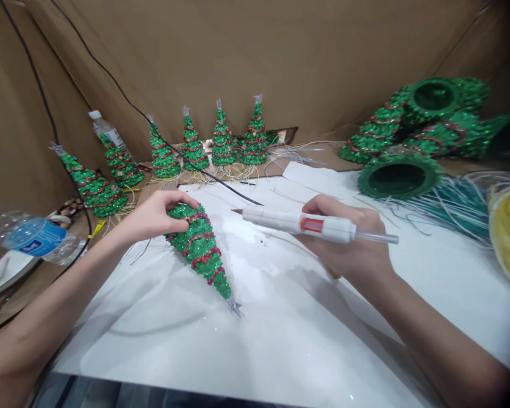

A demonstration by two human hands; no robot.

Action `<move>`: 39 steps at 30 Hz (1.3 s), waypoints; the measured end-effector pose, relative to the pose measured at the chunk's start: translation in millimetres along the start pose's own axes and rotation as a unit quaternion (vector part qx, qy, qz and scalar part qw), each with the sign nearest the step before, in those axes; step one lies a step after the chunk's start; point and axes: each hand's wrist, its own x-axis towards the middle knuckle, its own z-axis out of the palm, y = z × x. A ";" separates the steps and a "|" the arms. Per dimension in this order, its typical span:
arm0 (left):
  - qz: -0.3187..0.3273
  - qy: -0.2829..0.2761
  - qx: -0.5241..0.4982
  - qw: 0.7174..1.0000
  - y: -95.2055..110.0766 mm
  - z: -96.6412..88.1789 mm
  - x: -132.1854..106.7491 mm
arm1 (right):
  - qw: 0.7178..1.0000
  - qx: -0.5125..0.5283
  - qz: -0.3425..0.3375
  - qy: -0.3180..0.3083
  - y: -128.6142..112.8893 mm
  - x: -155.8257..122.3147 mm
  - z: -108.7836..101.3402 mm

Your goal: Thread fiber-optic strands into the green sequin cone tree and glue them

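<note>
A small green tinsel Christmas tree with red garland lies tilted over the white sheet, its silver star tip pointing toward me. My left hand is closed around the tree's wide base end. In my right hand is a white hot glue gun with an orange-red window. Its dark nozzle points left, and a clear glue stick sticks out of its back. A gap separates the nozzle from the tree. My right fingers are wrapped around the handle, which is mostly hidden.
Several finished-looking trees stand along the back and left. Larger hollow trees are piled at the right beside green and yellow wire bundles. A plastic bottle lies at left. A black cable hangs across the workspace.
</note>
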 end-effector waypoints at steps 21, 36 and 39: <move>0.005 -0.011 -0.018 1.000 -1.2 -1.1 -0.7 | 0.999 0.024 0.020 -0.026 -2.5 -1.2 -1.1; 0.018 -0.022 -0.006 1.000 -1.4 -1.3 -1.1 | 0.999 -0.001 0.019 -0.027 0.1 -0.1 -0.5; 0.021 -0.021 -0.002 1.000 -1.4 -1.4 -1.5 | 1.000 -0.003 0.013 -0.024 0.1 -0.4 -0.1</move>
